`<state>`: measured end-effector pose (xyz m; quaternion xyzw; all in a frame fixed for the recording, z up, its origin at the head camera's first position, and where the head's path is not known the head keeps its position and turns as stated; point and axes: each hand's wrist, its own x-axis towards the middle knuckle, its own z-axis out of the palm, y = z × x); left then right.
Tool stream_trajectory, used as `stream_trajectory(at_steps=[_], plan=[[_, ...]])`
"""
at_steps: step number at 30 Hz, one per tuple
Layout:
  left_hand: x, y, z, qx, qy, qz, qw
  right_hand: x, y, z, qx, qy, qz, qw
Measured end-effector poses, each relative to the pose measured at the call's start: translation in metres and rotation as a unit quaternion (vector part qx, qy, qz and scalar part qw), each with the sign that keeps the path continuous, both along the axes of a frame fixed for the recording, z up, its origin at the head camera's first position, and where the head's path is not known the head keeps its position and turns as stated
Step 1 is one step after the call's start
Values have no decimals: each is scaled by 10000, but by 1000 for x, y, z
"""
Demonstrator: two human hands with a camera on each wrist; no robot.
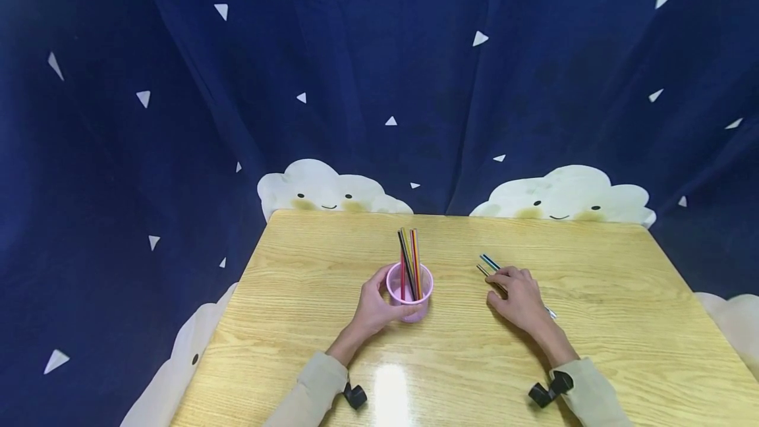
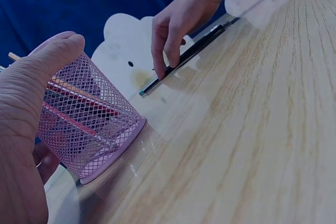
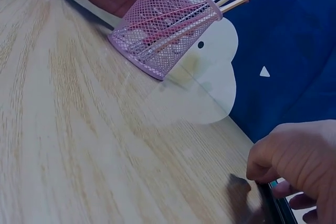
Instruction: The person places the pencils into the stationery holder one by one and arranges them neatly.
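Observation:
A pink mesh pen holder [image 1: 418, 310] stands on the table, holding several thin coloured pencils [image 1: 406, 252] that lean and stick out above its rim. My left hand [image 1: 375, 308] grips the holder from its left side, thumb across the near wall and fingers behind. To the right, my right hand [image 1: 520, 300] is down at the tabletop, thumb and fingertips pinching a slim dark pencil [image 1: 483, 271]. Beside that, a blue-green pencil [image 1: 489, 261] lies slantwise, passing beneath the hand. Part of both pencils is hidden by the hand.
The light wood table [image 1: 308, 269] carries all of these. Behind it hangs a dark blue curtain [image 1: 356, 51] with white triangles and smiling clouds. A black wrist strap piece [image 1: 542, 393] hangs by the right cuff, another [image 1: 355, 396] by the left.

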<state>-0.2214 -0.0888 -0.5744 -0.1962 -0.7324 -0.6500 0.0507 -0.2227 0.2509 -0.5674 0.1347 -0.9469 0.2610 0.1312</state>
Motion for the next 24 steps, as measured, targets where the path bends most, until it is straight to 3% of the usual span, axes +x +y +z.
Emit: stream_trajectory(at_steps=[6,12,17,24], plan=[[0,0,-1,5,0,-4,10000,3,1,7,707,-83,171,9973],[-1,2,-1,-6,25,92,10000,7,0,20,1713,-87,434,9842],[0,4,0,54,111,91,9999,9,0,23,2003,-5,573,9781],[1,2,0,1,31,71,10000,9,2,24,2055,-79,628,9766]])
